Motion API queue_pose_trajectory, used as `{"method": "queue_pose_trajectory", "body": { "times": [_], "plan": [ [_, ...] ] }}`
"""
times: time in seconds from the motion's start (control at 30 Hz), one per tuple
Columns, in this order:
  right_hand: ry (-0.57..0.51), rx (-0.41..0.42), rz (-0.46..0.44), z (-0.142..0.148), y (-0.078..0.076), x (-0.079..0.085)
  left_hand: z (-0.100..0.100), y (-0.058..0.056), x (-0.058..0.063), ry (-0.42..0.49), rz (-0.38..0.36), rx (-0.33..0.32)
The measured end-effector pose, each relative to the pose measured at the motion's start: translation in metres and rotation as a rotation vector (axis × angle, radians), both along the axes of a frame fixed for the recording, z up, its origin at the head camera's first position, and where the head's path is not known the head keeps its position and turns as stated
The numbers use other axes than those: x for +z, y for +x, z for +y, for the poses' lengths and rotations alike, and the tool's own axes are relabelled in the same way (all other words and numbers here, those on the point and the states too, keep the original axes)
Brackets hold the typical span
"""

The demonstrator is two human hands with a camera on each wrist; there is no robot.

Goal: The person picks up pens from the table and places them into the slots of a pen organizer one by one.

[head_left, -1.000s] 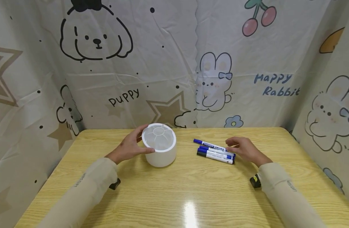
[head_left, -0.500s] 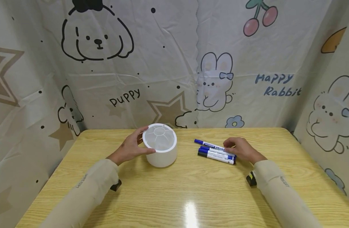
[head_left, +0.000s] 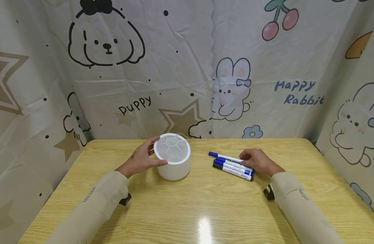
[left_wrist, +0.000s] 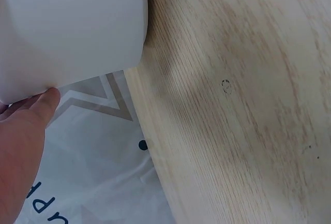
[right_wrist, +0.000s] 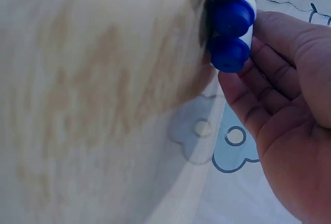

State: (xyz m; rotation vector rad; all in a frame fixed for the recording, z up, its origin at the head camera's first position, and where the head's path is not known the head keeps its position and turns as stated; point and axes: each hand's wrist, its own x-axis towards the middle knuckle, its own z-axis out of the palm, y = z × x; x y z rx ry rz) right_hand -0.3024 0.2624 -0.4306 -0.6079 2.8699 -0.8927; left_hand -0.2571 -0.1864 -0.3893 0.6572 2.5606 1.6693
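My left hand (head_left: pixel 138 161) holds a white round pen holder (head_left: pixel 174 171) from its left side, thumb at the near rim and fingers round the far side. Thin walls split its inside into sections round a central ring. In the left wrist view, fingertips press on its smooth wall (left_wrist: pixel 77 32). To the right lie three whiteboard markers side by side: a far blue one (head_left: pixel 229 158), a middle blue one (head_left: pixel 235 165) and a near black one (head_left: pixel 235 171). My right hand (head_left: pixel 260 162) pinches the far blue marker; the right wrist view shows the fingers curled at its end (right_wrist: pixel 230 58).
The wooden table (head_left: pixel 187 206) reaches back to a printed curtain (head_left: pixel 180 67), which also closes off both sides. Black wrist cameras sit under both sleeves, close over the tabletop.
My right hand has moved slightly left and down onto the markers, its fingers closing on the far blue one. The left hand and pen holder have stayed in place.
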Motion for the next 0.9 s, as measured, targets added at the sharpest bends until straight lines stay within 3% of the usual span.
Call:
{"method": "queue_pose_trajectory", "body": {
  "times": [0.17,0.57,0.9],
  "plan": [
    [-0.046,-0.043,0.013,0.001,0.003,0.004,0.0,0.0,0.0,0.004,-0.002,-0.002],
    [-0.365,-0.206,0.056,-0.003,0.006,0.017,0.0,0.001,0.0,0.022,-0.009,-0.002],
    [-0.484,-0.308,0.064,-0.012,0.006,0.033,0.0,0.001,0.0,0.014,-0.014,-0.003]
  ]
}}
